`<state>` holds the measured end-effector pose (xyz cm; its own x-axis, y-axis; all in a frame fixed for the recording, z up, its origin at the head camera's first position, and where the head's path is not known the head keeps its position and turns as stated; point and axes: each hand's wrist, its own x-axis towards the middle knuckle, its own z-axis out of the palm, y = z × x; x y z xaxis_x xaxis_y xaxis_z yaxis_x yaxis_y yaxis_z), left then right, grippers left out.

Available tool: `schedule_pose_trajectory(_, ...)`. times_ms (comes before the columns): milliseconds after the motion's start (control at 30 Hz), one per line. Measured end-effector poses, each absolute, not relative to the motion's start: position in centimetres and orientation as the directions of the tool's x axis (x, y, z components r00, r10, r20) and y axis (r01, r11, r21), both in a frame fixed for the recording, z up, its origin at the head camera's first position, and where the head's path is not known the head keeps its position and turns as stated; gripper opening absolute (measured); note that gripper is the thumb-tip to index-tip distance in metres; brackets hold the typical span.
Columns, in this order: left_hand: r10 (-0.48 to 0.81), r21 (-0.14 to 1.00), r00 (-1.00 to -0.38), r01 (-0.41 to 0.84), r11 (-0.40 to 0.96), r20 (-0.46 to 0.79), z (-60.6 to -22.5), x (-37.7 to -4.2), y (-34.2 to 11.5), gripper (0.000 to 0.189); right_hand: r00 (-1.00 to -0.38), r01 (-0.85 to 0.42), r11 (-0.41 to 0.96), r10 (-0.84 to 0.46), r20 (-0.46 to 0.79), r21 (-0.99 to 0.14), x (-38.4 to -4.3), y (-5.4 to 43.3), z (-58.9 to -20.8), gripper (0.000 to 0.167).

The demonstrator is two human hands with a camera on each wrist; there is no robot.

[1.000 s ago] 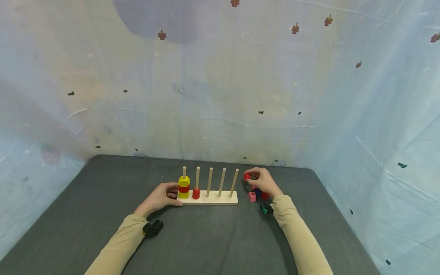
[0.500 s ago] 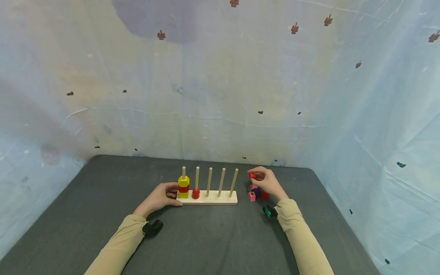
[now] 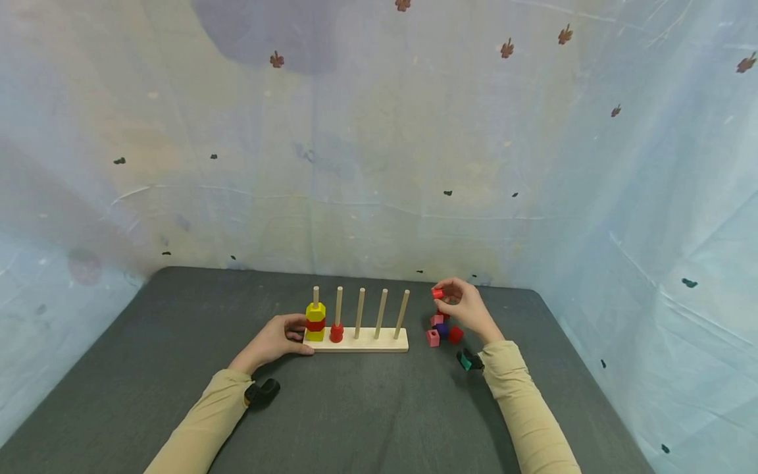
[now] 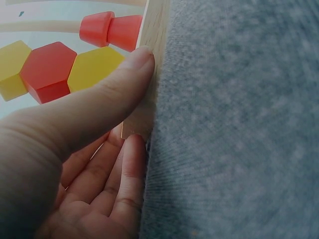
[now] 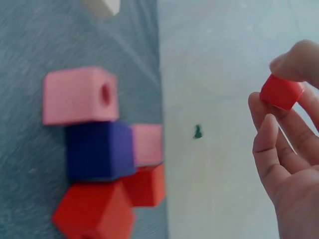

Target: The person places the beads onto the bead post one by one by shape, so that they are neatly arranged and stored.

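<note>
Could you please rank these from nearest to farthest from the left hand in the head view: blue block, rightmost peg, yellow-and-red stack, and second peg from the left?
1. Yellow-and-red stack: on the leftmost peg, beside the left hand.
2. Second peg: just right of the stack.
3. Rightmost peg: near the base's right end.
4. Blue block: right of the base.

The left grip (image 4: 75,132) holds a wooden base (image 4: 157,30) beside red and yellow hexagons (image 4: 49,67).

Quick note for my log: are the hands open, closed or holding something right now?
Left hand: holding one end of the wooden peg stand.
Right hand: holding a red block in a pinch.
</note>
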<state>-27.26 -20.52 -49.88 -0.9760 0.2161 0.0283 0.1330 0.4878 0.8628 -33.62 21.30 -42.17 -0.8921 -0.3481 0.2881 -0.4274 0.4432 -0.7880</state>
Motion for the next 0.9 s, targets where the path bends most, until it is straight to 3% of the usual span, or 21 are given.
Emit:
schedule_pose_trajectory(367,0.22,0.866,-0.975,0.14,0.479,0.036,-50.0,-27.3,-20.7,0.073,-0.78,-0.61,0.367,-0.437,0.448,-0.703,-31.2,18.9,-36.9,0.03)
schedule_pose_trajectory(567,0.219,0.867,-0.975,0.139,0.478,0.035,-49.8,-27.4,-20.7,0.073,-0.758,-0.629,0.314,-0.448,0.473,-0.711,-30.2,17.0,-34.3,0.037)
schedule_pose_trajectory(900,0.228,0.867,-0.973,0.146,0.476,0.039,-49.9,-27.4,-20.6,0.072,-0.691,-0.683,0.206,-0.494,0.528,-0.701,-29.7,13.6,-32.5,0.031)
